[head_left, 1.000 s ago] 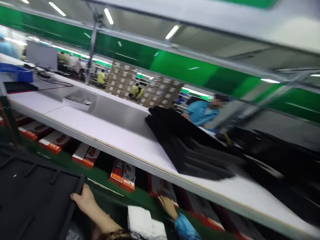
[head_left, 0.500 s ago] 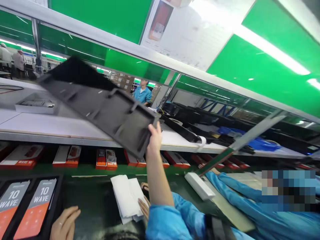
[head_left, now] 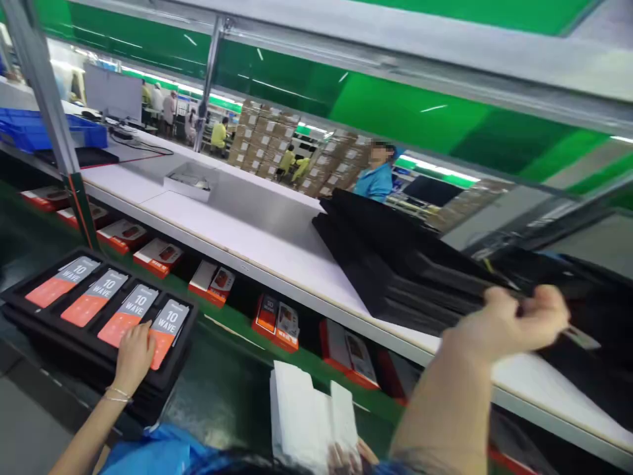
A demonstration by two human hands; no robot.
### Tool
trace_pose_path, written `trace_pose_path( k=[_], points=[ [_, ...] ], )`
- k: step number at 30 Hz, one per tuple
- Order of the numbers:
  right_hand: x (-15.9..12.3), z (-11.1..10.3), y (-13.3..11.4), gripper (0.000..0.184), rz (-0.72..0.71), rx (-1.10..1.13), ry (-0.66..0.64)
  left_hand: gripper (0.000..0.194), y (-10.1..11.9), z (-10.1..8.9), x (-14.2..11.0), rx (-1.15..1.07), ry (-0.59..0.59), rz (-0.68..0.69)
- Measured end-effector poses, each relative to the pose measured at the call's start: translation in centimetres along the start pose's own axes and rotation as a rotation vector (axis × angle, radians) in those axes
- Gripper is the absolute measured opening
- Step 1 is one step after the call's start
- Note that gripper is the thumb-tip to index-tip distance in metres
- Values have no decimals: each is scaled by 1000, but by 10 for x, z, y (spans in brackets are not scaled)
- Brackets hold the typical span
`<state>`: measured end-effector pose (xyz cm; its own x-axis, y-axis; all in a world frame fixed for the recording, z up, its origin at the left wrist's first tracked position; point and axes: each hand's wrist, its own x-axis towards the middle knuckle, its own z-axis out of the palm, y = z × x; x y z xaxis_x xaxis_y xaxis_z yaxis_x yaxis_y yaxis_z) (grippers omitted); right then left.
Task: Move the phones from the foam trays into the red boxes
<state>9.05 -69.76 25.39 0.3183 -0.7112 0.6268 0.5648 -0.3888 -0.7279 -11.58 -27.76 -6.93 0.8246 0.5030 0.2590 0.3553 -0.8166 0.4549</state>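
My left hand (head_left: 134, 356), with bracelets at the wrist, lies over the rightmost phones in a black tray (head_left: 190, 320). Its fingers are stretched out and touch a phone (head_left: 171, 324) with a grey and orange "10 WAVE" front. Several such phones lie side by side in the tray's slots. My right hand (head_left: 524, 320) reaches out to the shelf at the right, beside a stack of black trays (head_left: 405, 284). The fingers are loosely bent, with the thumb apart and nothing visible between them. Whether it still touches the stack I cannot tell.
Another person's hand (head_left: 346, 458) holds folded white sheets (head_left: 301, 415) at the bottom. Phone boxes (head_left: 277, 322) stand in a row under the white shelf (head_left: 247, 224). A small white box (head_left: 188, 181) and a blue crate (head_left: 30, 128) are on the shelf. A metal post (head_left: 54, 112) rises at left.
My right hand has set the black tray down on the stack on the shelf and let go. My left hand has come onto the phones. The view has swung left.
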Motion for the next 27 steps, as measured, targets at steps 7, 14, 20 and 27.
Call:
trace_pose_path(
  k=[7, 14, 20, 27],
  points=[
    [-284, -27, -1, 24, -336, -4, -1090, 56, 42, -29, 4, 62, -182, -138],
    [-353, -12, 38, 29, 70, -230, -1501, 43, 11, -40, 25, -289, -472, -100],
    [-403, -4, 34, 38, 618, -47, -1476, 47, -7, -37, 12, -614, -450, -215],
    [-390, -28, 12, 38, 1269, 534, -1615, 75, 36, -48, -11, -1383, -447, -656]
  ],
)
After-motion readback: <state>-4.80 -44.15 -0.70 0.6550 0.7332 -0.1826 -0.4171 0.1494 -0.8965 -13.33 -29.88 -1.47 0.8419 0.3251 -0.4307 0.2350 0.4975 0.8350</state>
